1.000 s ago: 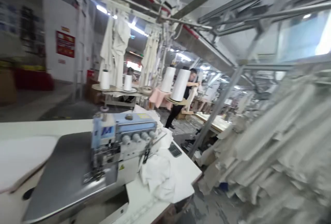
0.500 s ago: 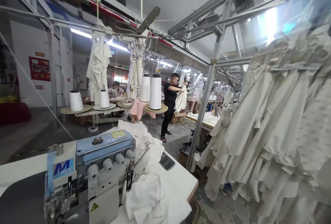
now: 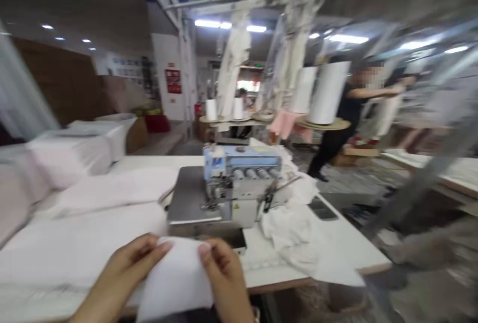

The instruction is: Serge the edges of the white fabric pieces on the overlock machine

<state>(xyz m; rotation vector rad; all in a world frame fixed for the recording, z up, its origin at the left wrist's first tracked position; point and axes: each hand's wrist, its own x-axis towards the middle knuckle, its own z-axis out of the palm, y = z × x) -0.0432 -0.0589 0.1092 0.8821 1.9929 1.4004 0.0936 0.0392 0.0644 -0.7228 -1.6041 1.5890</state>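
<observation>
A piece of white fabric [image 3: 179, 283] hangs between my two hands at the near edge of the table. My left hand [image 3: 140, 258] pinches its upper left corner between thumb and fingers. At the upper right corner, my right hand [image 3: 220, 263] grips it the same way. Just beyond stands a blue and white overlock sewing machine [image 3: 246, 183], its grey plate [image 3: 186, 196] to the left. Flat white fabric pieces [image 3: 93, 238] lie left of my hands. Crumpled white cloth [image 3: 291, 233] rests right of the machine. The view is blurred by motion.
Stacked white fabric [image 3: 74, 154] stands at the back left. Thread cones [image 3: 328, 94] sit on stands behind the machine. Beyond them on the right, a person in black [image 3: 336, 129] stands with arms stretched out. A metal post [image 3: 421, 178] slants at the right.
My view has swung left and down. Both my hands, holding white fabric, and the fabric piles on the left now show. The hanging garments at the right have mostly left view.
</observation>
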